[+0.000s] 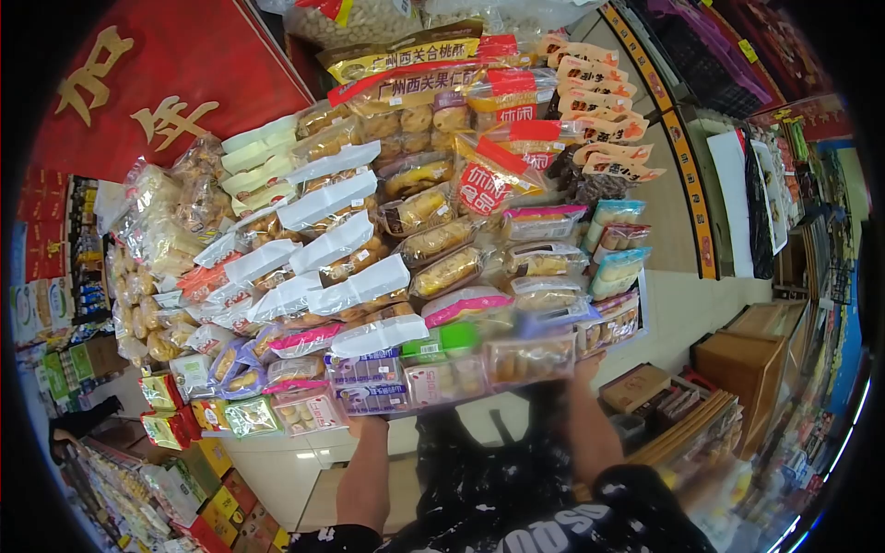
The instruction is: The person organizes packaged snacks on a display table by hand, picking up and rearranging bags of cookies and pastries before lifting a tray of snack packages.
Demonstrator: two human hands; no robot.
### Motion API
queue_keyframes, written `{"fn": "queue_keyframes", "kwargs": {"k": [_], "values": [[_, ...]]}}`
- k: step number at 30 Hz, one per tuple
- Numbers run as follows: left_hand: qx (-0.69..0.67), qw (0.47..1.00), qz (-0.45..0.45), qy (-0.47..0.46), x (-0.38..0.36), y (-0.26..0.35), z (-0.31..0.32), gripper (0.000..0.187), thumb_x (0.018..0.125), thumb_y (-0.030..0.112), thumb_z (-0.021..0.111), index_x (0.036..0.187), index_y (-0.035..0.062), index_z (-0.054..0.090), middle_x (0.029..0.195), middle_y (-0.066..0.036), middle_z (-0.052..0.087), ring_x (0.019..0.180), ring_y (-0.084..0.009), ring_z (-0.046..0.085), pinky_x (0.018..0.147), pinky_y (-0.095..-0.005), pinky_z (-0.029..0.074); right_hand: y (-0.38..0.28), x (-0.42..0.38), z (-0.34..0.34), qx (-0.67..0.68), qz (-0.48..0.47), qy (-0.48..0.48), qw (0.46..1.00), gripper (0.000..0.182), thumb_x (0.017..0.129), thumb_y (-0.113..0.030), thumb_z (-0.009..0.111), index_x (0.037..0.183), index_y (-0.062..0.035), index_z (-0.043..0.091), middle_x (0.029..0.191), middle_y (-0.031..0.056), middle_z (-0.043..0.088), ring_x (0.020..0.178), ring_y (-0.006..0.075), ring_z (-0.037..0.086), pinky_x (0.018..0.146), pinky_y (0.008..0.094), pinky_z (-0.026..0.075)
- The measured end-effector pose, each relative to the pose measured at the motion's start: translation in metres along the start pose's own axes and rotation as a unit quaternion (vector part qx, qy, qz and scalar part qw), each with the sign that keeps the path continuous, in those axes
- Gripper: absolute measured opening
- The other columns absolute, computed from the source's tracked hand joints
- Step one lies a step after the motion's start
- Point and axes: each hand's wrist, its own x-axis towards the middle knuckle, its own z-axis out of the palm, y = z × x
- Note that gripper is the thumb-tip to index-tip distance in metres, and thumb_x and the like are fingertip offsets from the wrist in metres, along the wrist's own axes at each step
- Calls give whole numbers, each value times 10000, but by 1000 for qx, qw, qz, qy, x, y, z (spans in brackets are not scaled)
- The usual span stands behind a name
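My left hand (369, 426) is at the front edge of a display heaped with packaged pastries, just below a purple-labelled pack (371, 376). Its fingers are hidden under the edge, so I cannot see whether it grips anything. On the right, my right hand (587, 367) reaches up beside a clear pack of round pastries (530, 359). Its fingers are mostly hidden and blurred by the packs. Between the two hands sits a pink-labelled clear pack (445, 381), with a green-topped pack (442, 341) behind it.
Rows of bagged cakes with white tops (327, 203) and red-topped bags (498, 170) fill the display. A red banner (166, 83) stands at the back left. Brown cardboard boxes (737, 364) and a flat open box (636, 387) are on my right. Shelves of goods line both sides.
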Motion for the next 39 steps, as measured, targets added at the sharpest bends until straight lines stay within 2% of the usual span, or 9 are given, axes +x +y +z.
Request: {"fn": "queue_keyframes", "kwargs": {"k": [3,7,9,21,25,28,30,36,39], "values": [[11,1000,0,-5,2,3,7,600,1005,474,411,1390,21,493,1311,-120,586,1137,-251,604,937,-378,531,28,5,9,-30,-111,37,993,869,936,-392,643,1524,65,195,1511,299,379,1385,422,403,1043,435,467],[2,1000,-5,-4,1,5,8,597,1008,472,404,1392,23,493,1313,-120,586,1140,-250,602,941,-377,528,22,22,22,346,-210,-67,912,639,1045,-254,470,1564,-37,167,1611,141,288,1429,329,341,1144,424,386],[7,1000,-3,-9,1,7,8,596,1009,471,401,1393,24,493,1313,-119,585,1142,-249,601,943,-376,527,30,19,23,1,-320,12,947,598,1059,-231,417,1572,-69,157,1612,121,295,1438,318,335,1167,468,348],[4,1000,0,-17,-6,6,4,591,1018,465,381,1401,29,492,1318,-118,583,1154,-244,596,954,-373,519,-22,-25,-26,189,-278,0,942,554,981,-187,591,1497,-94,411,1596,130,337,1396,338,417,1129,444,358],[5,1000,11,-25,-7,5,-2,589,1021,463,375,1403,31,491,1320,-118,583,1157,-242,594,958,-372,517,-2,-3,-14,391,-16,-142,909,743,996,-386,562,1560,-70,195,1543,176,345,1334,325,450,1115,439,389],[4,999,21,-38,-8,4,-9,588,1023,462,370,1405,32,491,1321,-117,582,1160,-241,592,961,-371,515,10,11,7,-13,-355,102,929,721,993,-396,562,1538,-62,228,1472,165,415,1256,316,522,985,446,505],[11,998,36,-55,-11,5,-15,587,1025,461,367,1406,33,491,1322,-117,582,1162,-240,591,963,-370,513,-15,-16,-21,424,-112,-155,885,673,980,-401,575,1500,-54,326,1437,163,439,1234,321,524,960,491,509],[48,981,126,-142,-19,3,-33,585,1029,458,357,1410,35,490,1324,-116,581,1168,-238,588,969,-368,509,-54,-55,-64,192,35,90,977,536,938,-202,588,1441,-63,466,1481,212,421,1346,396,420,1102,493,383],[61,965,177,-181,-22,2,-33,583,1031,457,352,1411,36,490,1325,-116,580,1170,-237,587,972,-368,507,-92,-80,-88,307,-266,156,900,538,892,-187,623,1379,-3,484,1422,228,453,1305,411,437,1091,511,378]]}}
